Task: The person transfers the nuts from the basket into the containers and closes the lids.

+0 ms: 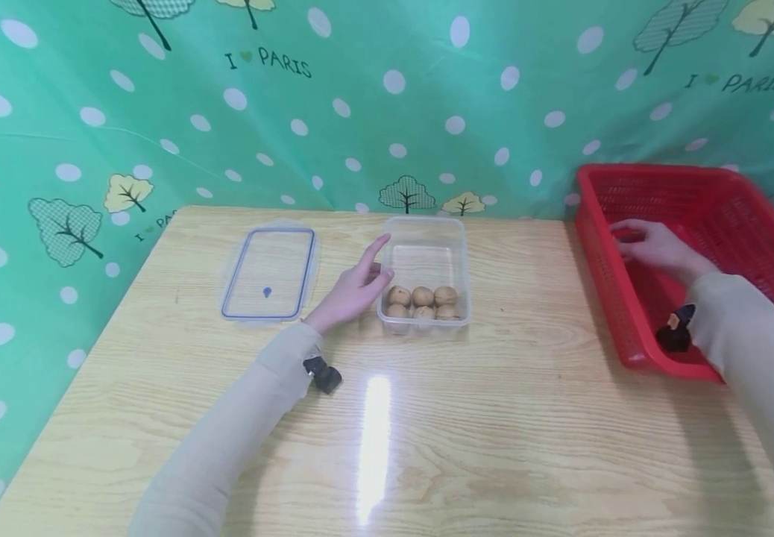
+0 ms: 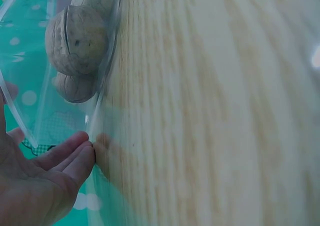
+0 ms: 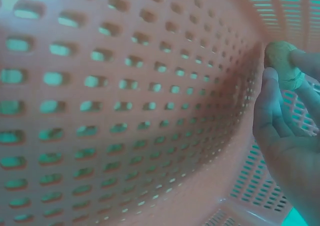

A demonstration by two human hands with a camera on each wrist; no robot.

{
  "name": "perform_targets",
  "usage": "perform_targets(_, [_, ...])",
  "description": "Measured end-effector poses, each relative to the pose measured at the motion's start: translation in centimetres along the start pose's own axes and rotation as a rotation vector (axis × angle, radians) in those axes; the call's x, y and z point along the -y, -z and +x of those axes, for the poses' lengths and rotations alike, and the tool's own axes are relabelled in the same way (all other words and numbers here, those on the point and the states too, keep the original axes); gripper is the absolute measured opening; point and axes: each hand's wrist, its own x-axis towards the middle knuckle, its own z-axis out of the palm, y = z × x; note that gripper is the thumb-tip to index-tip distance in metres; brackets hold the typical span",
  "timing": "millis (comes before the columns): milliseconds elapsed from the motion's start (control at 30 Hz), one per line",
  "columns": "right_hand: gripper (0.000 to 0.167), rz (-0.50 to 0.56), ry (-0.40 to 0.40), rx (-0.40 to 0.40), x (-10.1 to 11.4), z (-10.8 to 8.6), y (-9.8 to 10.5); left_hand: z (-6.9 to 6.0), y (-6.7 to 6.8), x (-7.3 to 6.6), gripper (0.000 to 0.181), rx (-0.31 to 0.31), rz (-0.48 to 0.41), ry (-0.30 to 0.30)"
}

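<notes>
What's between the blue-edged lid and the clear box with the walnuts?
In the head view, the person's left hand is between the lid and box, over wooden tabletop.

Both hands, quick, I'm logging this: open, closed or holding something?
Left hand: open, at the clear container's side.
Right hand: holding a walnut inside the red basket.

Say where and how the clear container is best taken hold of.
Probably grip the container by its left and right walls, one hand from each side: it stands upright, open-topped, and the walnuts crowd its near end, so holding nearer there should balance it.
</notes>
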Motion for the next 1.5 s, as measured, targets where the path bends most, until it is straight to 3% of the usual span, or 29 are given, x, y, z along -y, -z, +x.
perform_targets(267, [0.069,0.025,-0.011,-0.072,0.2,-0.8,0.4,0.0,0.0,0.0,0.063,0.001,-0.002,0.001])
perform_targets(533, [0.058,0.129,0.029,-0.149,0.5,-1.1,1.0,0.0,0.0,0.0,0.064,0.005,-0.013,0.006])
perform_targets(867, [0.046,0.267,0.024,-0.207,2.9,-1.8,2.0,-0.2,0.1,-0.1,0.063,0.001,-0.013,-0.001])
perform_targets(1067, [0.046,0.354,0.044,-0.217,4.5,-2.3,2.0,-0.1,0.0,0.0,0.063,-0.002,-0.003,0.002])
perform_targets(1500, [0.048,0.289,0.086,-0.209,7.0,-2.6,1.5,0.0,0.0,0.0,0.063,0.003,-0.001,0.009])
